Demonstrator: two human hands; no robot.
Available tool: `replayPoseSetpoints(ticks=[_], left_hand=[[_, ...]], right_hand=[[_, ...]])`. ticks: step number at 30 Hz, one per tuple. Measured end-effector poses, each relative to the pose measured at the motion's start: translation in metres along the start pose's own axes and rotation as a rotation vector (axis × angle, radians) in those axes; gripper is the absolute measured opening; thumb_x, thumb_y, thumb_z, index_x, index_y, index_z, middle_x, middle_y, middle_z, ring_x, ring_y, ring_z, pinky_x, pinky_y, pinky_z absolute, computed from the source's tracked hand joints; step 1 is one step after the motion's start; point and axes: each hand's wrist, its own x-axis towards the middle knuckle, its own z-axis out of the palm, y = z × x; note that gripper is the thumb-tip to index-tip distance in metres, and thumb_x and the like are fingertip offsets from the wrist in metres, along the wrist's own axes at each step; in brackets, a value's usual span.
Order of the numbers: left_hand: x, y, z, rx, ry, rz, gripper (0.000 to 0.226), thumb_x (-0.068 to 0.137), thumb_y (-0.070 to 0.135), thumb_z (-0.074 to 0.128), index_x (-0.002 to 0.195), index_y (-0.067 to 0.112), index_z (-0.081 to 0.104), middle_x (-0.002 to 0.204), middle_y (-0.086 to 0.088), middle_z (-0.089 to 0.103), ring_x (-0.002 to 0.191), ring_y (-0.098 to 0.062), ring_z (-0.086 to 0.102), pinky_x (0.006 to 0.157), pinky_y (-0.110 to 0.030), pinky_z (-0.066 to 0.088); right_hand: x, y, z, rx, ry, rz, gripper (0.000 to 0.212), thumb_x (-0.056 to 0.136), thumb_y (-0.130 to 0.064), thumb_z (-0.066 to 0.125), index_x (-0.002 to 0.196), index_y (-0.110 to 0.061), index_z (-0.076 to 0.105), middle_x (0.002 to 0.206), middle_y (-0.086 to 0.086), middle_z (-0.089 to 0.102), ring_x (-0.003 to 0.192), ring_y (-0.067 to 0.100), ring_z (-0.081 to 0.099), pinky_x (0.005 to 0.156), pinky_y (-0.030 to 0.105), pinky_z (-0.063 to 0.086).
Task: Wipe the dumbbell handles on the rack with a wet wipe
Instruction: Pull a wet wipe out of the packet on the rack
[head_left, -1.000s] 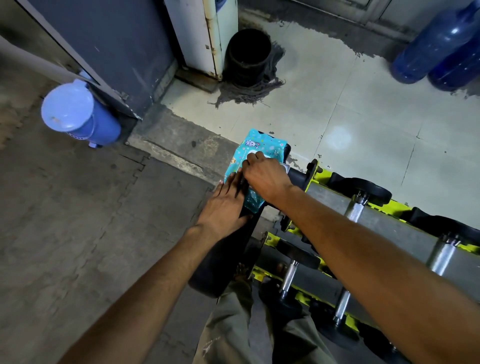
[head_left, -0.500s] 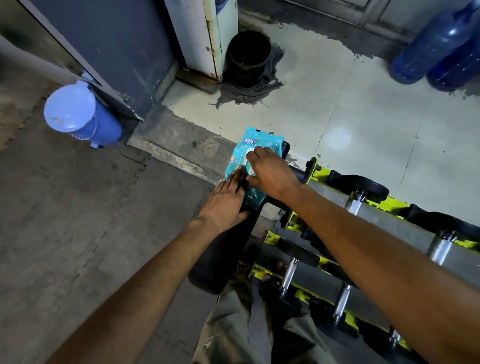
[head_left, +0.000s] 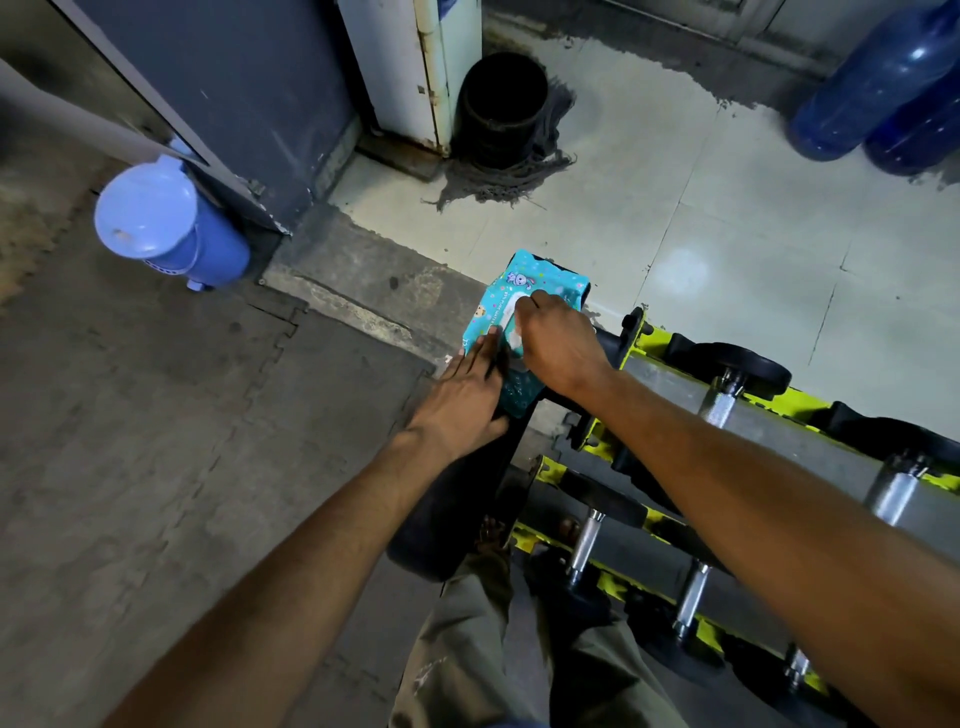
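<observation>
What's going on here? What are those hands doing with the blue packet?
A person is at a dumbbell rack, getting a wet wipe ready. The teal wipes pack sits on the rack's end. The left hand lies flat on it with straight fingers, holding it down. The right hand pinches a white piece at the pack's opening; it could be the flap or a wipe. No wipe is on the dumbbell handles yet.

Gym, weights corner. Dumbbells (head_left: 719, 404) on a yellow rack (head_left: 650, 339) right of the fingers (head_left: 527, 306); interlocking rubber mats (head_left: 156, 441) left; water jugs (head_left: 872, 88) beyond.
</observation>
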Motion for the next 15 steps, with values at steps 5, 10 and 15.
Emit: replayPoseSetpoints(ticks=[5, 10, 15], left_hand=[[0.001, 0.002, -0.003, -0.003, -0.007, -0.006, 0.103, 0.091, 0.039, 0.068, 0.165, 0.001, 0.007, 0.173, -0.02, -0.009, 0.162, -0.033, 0.003, 0.13, -0.045, 0.015], [0.003, 0.003, -0.003, 0.037, -0.061, -0.021, 0.096, 0.101, 0.043, 0.058, 0.166, 0.004, 0.0, 0.172, -0.022, -0.013, 0.162, -0.035, -0.003, 0.13, -0.045, 0.013], [0.0, -0.001, -0.014, 0.117, -0.048, -0.034, 0.087, 0.103, 0.046, 0.054, 0.167, 0.011, 0.007, 0.173, -0.023, -0.003, 0.161, -0.036, 0.008, 0.128, -0.044, 0.018]], right_hand=[[0.0, 0.006, 0.0, 0.441, 0.194, 0.187, 0.016, 0.085, 0.003, 0.048, 0.096, -0.008, 0.054, 0.096, 0.014, 0.057, 0.087, 0.037, 0.057, 0.064, 0.037, 0.038], [0.006, 0.001, -0.047, 1.092, 0.359, 0.327, 0.011, 0.102, -0.019, 0.047, 0.092, -0.014, 0.046, 0.077, -0.004, 0.053, 0.073, 0.022, 0.056, 0.07, 0.055, 0.057], [-0.009, 0.0, -0.098, 1.437, 0.311, 0.32, 0.009, 0.097, -0.008, 0.051, 0.088, -0.007, 0.053, 0.073, 0.009, 0.051, 0.068, 0.024, 0.052, 0.059, 0.037, 0.052]])
